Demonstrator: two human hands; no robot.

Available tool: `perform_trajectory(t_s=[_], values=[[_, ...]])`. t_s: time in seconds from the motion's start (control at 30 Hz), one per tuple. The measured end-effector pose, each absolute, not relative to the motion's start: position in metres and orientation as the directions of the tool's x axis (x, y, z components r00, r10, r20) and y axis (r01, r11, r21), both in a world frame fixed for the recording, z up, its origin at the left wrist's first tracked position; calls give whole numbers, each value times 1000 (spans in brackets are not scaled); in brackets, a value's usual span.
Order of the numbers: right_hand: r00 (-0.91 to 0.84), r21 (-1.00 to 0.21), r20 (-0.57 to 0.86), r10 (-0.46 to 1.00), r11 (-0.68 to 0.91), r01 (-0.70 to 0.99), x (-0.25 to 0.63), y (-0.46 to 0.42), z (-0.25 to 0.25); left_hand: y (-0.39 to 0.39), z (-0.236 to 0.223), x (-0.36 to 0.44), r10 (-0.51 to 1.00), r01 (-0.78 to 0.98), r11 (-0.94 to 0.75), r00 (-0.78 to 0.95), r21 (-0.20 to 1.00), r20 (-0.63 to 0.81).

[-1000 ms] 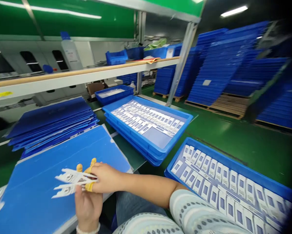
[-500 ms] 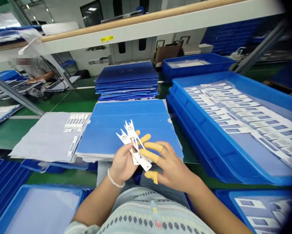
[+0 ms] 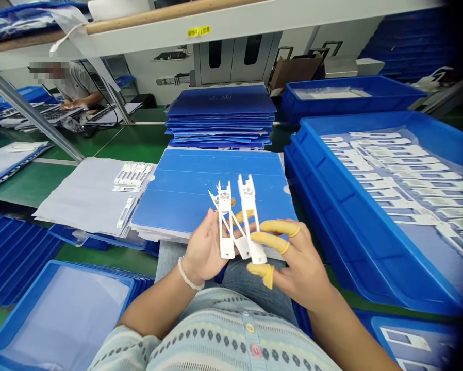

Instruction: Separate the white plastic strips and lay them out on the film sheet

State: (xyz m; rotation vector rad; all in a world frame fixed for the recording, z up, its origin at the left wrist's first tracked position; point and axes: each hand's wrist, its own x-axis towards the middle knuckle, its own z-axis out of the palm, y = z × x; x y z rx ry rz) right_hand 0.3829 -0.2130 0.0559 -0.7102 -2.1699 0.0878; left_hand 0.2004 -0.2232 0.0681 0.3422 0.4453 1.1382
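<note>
My left hand [image 3: 201,251], with a beaded bracelet at the wrist, holds white plastic frame pieces [image 3: 227,248]: long, with a rectangular window and a forked end. At least two overlap there at an angle, forks pointing away from me. My right hand [image 3: 304,260], with yellow finger cots on several fingers, pinches another white plastic frame piece [image 3: 258,252] by its near end, just right of the others. Both hands are above the near edge of a blue sheet [image 3: 193,180] on a stack. Part of the left fingers is hidden behind the pieces.
On the left, white paper [image 3: 80,196] carries several like pieces [image 3: 133,174]. Blue trays [image 3: 332,201] filled with rows of them stand right. Stacked blue sheets [image 3: 221,103] lie behind, beneath a shelf [image 3: 146,38]. A blue tray [image 3: 53,314] sits low left. A person [image 3: 80,82] sits far left.
My view has swung left from the right-hand trays to the work surface. The white pieces, crossed together between both hands before, are now spread, one drawn to the right in my right hand.
</note>
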Motion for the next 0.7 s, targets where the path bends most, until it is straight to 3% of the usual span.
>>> perform_trajectory(t_s=[0.2,0.43,0.7], values=[[-557,-277,612,561,812,514,385,-217,62,-227,79,206,922,-772,386,342,504,-182],[-571,-198,630,525,821,536,378,-226,70,-233,83,211,945,-809,326,291,489,-147],[-548,-275,656,519,841,466,384,-228,78,-241,94,205,937,-791,345,322,506,-136]])
